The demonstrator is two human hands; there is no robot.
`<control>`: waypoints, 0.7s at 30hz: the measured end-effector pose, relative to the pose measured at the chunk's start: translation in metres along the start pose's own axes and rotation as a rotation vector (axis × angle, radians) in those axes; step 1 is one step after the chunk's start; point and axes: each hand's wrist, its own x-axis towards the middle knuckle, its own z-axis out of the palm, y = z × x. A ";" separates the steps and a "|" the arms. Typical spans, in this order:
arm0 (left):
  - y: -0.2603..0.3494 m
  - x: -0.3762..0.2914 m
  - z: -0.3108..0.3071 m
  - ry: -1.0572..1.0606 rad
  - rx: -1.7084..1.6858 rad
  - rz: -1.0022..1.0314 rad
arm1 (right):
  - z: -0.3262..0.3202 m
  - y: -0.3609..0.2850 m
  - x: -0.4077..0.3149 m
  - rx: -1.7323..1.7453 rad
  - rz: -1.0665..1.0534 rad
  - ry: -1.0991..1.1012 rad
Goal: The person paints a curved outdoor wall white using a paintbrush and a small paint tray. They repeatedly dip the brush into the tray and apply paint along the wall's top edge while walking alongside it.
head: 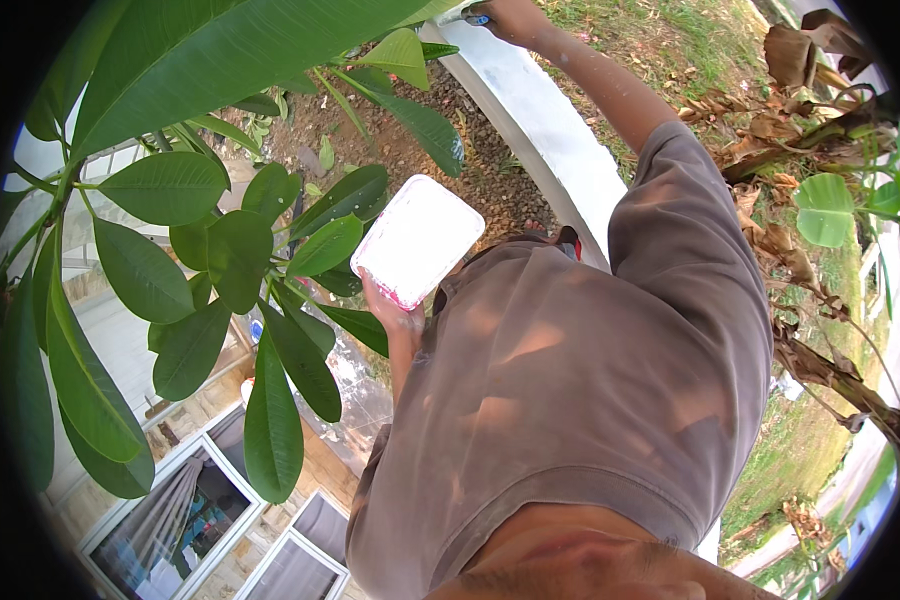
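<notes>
My left hand (396,309) grips the near edge of a rectangular white tray (420,236), whose inside is bright white and whose rim has pink-red stains. At the top edge of the view, my right hand (511,22) is closed around a tool with a blue part (478,20), perhaps a paintbrush; its far end is cut off or too bright to make out. The tool is over the top of a curved low wall (547,120), which is white on top and greyish on its inner side. Pale specks mark my right forearm.
Large green leaves (255,262) hang at the left, some close to the tray and near my view. Gravelly soil (487,142) lies inside the wall; grass and dried brown leaves (787,247) are outside it. A building with white-framed windows (259,502) stands at the lower left.
</notes>
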 end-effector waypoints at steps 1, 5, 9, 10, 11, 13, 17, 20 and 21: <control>0.001 0.000 0.000 -0.016 -0.003 -0.003 | -0.008 -0.004 -0.015 -0.005 -0.019 -0.019; 0.003 0.000 0.001 -0.056 -0.016 -0.041 | -0.033 -0.018 -0.083 -0.243 -0.222 0.074; 0.005 0.000 0.004 -0.147 -0.024 -0.059 | -0.057 -0.036 -0.155 -0.212 -0.081 0.011; 0.006 0.000 0.003 -0.200 -0.031 -0.070 | -0.061 -0.041 -0.173 -0.208 -0.032 -0.016; 0.008 -0.001 0.002 -0.262 -0.038 -0.073 | -0.065 -0.046 -0.191 -0.180 0.004 -0.003; 0.009 0.000 0.003 -0.271 -0.011 -0.057 | -0.069 -0.057 -0.225 -0.137 0.050 0.048; 0.011 -0.003 0.003 -0.296 0.041 -0.068 | -0.069 -0.084 -0.279 -0.102 0.110 0.219; 0.013 -0.004 0.004 -0.352 0.090 -0.058 | -0.074 -0.108 -0.311 -0.047 0.183 0.270; 0.014 -0.003 0.004 -0.379 0.083 -0.086 | -0.078 -0.115 -0.320 -0.019 0.209 0.284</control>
